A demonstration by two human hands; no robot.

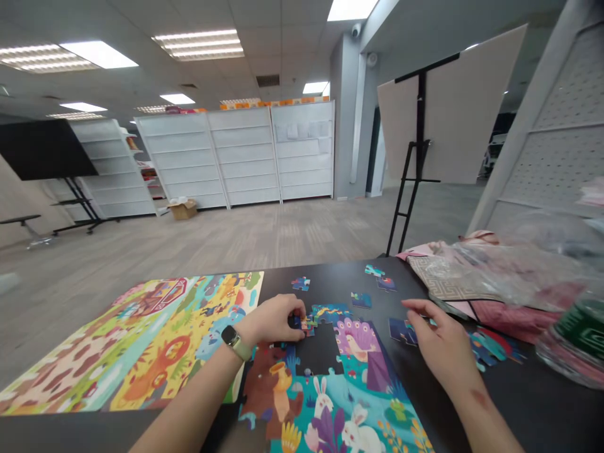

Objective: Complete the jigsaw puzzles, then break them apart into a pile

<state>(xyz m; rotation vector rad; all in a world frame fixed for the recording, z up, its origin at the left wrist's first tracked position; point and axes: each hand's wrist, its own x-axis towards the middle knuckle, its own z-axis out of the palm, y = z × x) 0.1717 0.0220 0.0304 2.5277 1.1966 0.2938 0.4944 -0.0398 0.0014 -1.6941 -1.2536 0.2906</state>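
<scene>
Currently | left hand (271, 321): fingers pinching jigsaw piece (306, 325) | right hand (441, 343): fingers open, just beside loose piece (402, 331)

White metal shelving units (236, 154) lined the far side of a grey carpeted floor (198, 236), with a cardboard box (183, 209) at their foot. Panel lights (101, 54) shone overhead, and a pale board (472, 107) stood on a black easel (419, 113).

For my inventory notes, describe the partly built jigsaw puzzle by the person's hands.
The partly built jigsaw puzzle looks like glossy printed card, showing white rabbits, a brown bear and a peacock on teal. It lies flat on the dark table, running out of view at the bottom. A gap near its top exposes the tabletop. The left hand rests on pieces at its top edge.
</scene>
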